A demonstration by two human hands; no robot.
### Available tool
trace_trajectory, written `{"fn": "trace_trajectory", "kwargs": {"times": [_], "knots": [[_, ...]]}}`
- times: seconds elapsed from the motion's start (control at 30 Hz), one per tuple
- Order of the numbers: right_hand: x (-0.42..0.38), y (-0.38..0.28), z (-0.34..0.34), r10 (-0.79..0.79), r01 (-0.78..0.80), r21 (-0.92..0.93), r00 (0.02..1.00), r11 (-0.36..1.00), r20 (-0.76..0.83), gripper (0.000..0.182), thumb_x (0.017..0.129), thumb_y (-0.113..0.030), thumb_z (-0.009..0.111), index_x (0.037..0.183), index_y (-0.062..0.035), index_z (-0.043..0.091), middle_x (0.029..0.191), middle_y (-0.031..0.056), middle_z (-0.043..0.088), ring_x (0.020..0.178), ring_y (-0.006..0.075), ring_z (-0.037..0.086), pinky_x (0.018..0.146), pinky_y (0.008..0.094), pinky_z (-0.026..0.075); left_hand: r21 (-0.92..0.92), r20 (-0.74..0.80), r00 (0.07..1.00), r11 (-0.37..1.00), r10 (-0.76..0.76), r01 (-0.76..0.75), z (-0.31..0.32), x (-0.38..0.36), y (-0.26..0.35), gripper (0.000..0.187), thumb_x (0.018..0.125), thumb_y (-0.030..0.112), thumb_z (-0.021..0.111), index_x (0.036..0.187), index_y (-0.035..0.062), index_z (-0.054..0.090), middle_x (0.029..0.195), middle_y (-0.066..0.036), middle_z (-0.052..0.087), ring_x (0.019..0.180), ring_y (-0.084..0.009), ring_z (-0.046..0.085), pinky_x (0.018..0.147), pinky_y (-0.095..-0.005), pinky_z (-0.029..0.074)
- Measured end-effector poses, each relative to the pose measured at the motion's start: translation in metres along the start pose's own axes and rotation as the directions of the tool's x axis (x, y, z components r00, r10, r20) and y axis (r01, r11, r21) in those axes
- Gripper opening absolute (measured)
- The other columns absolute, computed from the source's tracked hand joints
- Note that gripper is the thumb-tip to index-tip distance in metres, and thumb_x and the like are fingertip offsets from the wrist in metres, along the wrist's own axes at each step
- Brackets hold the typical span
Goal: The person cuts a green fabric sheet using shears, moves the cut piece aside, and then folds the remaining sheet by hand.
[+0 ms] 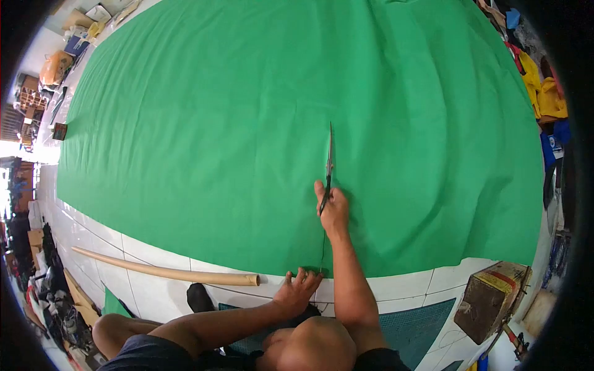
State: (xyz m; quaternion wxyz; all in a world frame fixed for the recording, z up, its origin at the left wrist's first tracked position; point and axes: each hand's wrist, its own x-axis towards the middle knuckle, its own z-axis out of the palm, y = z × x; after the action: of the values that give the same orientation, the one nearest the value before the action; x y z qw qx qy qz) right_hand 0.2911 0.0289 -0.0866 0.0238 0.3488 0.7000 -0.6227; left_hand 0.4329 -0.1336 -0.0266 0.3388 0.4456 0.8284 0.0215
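Observation:
A wide sheet of green fabric (204, 136) is spread over the floor in front of me. My right hand (335, 213) grips the black handles of a pair of scissors (330, 151), whose long metal blades look closed and point away from me over the fabric. Behind this hand, a thin dark line, apparently a cut, runs from the fabric's near edge toward the scissors. At that edge, my left hand (299, 289) lies with its fingers spread and the tips touching the fabric near the line's start. Whether any cloth is pinched under them is hidden.
A long tan tube (167, 270) lies on the white tiles (139, 250) along the near edge, left of my hand. To the right stands a worn, dirty box (489, 303). Dark green matting (417, 324) is beneath me. Assorted clutter lines both sides.

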Motion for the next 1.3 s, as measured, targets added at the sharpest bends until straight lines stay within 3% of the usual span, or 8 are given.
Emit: {"fn": "trace_trajectory", "kwargs": {"times": [0.2, 0.5, 0.6, 0.77, 1.0, 1.07, 1.17, 1.3], "knots": [[0.075, -0.044, 0.006, -0.083, 0.083, -0.023, 0.997, 0.996, -0.001, 0.056, 0.084, -0.059, 0.063, 0.060, -0.0119, 0.041, 0.051, -0.0013, 0.045, 0.043, 0.0089, 0.042, 0.042, 0.0260, 0.033, -0.007, -0.006, 1.000, 1.000, 0.000, 0.000, -0.002, 0.001, 0.000, 0.074, 0.081, 0.023, 0.058, 0.146, 0.0085, 0.027, 0.137, -0.019, 0.034, 0.126, -0.0404, 0.036, 0.099, -0.0573, 0.039], [0.093, -0.047, 0.007, -0.052, 0.051, -0.070, 0.999, 0.996, -0.001, 0.063, 0.082, -0.060, 0.063, 0.058, -0.0052, 0.045, 0.054, 0.0052, 0.045, 0.052, 0.0189, 0.044, 0.053, 0.0367, 0.039, 0.030, -0.099, 0.995, 1.000, 0.010, -0.007, 0.009, 0.001, -0.002, 0.068, 0.084, 0.030, 0.057, 0.144, 0.0110, 0.033, 0.131, -0.019, 0.038, 0.124, -0.0401, 0.037, 0.093, -0.0560, 0.043], [0.120, -0.073, 0.008, -0.090, 0.089, -0.047, 0.996, 0.995, -0.017, 0.058, 0.082, -0.059, 0.065, 0.059, -0.0113, 0.041, 0.051, -0.0001, 0.046, 0.042, 0.0100, 0.043, 0.042, 0.0258, 0.034, 0.062, -0.107, 0.994, 0.998, 0.007, 0.000, 0.017, 0.002, -0.002, 0.067, 0.085, 0.036, 0.053, 0.144, 0.0107, 0.033, 0.131, -0.018, 0.038, 0.124, -0.0390, 0.038, 0.091, -0.0547, 0.044], [0.169, -0.101, 0.020, -0.055, 0.053, -0.111, 0.998, 0.992, -0.014, 0.067, 0.081, -0.067, 0.059, 0.058, -0.0042, 0.048, 0.055, 0.0097, 0.050, 0.055, 0.0249, 0.050, 0.055, 0.0386, 0.041, 0.087, -0.107, 0.994, 0.996, 0.032, -0.023, 0.017, 0.004, -0.003, 0.066, 0.087, 0.038, 0.050, 0.144, 0.0086, 0.033, 0.131, -0.019, 0.040, 0.122, -0.0382, 0.041, 0.090, -0.0545, 0.046], [0.174, -0.092, 0.023, -0.119, 0.110, -0.151, 0.992, 0.982, -0.051, 0.069, 0.079, -0.067, 0.060, 0.056, -0.0037, 0.047, 0.056, 0.0111, 0.051, 0.057, 0.0267, 0.053, 0.056, 0.0409, 0.041, 0.234, -0.081, 0.997, 0.972, 0.019, 0.001, 0.025, 0.005, -0.002, 0.062, 0.089, 0.042, 0.047, 0.143, 0.0134, 0.037, 0.127, -0.013, 0.043, 0.122, -0.0373, 0.042, 0.094, -0.0560, 0.043], [0.174, -0.094, 0.026, -0.124, 0.118, -0.087, 0.990, 0.989, -0.063, 0.059, 0.080, -0.060, 0.066, 0.057, -0.0099, 0.045, 0.048, 0.0012, 0.046, 0.043, 0.0124, 0.045, 0.043, 0.0286, 0.035, 0.254, -0.178, 0.984, 0.967, 0.015, 0.031, 0.040, 0.007, -0.001, 0.061, 0.089, 0.042, 0.047, 0.142, 0.0142, 0.038, 0.127, -0.013, 0.043, 0.122, -0.0372, 0.042, 0.092, -0.0552, 0.044], [0.198, -0.121, 0.025, -0.106, 0.101, -0.141, 0.994, 0.985, -0.033, 0.068, 0.080, -0.065, 0.061, 0.055, -0.0033, 0.049, 0.056, 0.0107, 0.052, 0.053, 0.0258, 0.052, 0.055, 0.0411, 0.041, 0.260, -0.240, 0.970, 0.965, 0.036, 0.029, 0.035, 0.004, -0.004, 0.059, 0.087, 0.037, 0.050, 0.141, 0.0144, 0.041, 0.124, -0.013, 0.046, 0.120, -0.0346, 0.044, 0.087, -0.0534, 0.049], [0.241, -0.143, 0.029, -0.088, 0.089, -0.029, 0.995, 0.996, 0.038, 0.067, 0.079, -0.066, 0.061, 0.058, -0.0034, 0.050, 0.055, 0.0089, 0.053, 0.049, 0.0234, 0.051, 0.053, 0.0391, 0.042, 0.257, -0.252, 0.967, 0.966, 0.038, 0.029, 0.036, 0.002, -0.001, 0.062, 0.085, 0.038, 0.052, 0.140, 0.0132, 0.042, 0.124, -0.014, 0.047, 0.117, -0.0311, 0.046, 0.086, -0.0544, 0.049]]}}
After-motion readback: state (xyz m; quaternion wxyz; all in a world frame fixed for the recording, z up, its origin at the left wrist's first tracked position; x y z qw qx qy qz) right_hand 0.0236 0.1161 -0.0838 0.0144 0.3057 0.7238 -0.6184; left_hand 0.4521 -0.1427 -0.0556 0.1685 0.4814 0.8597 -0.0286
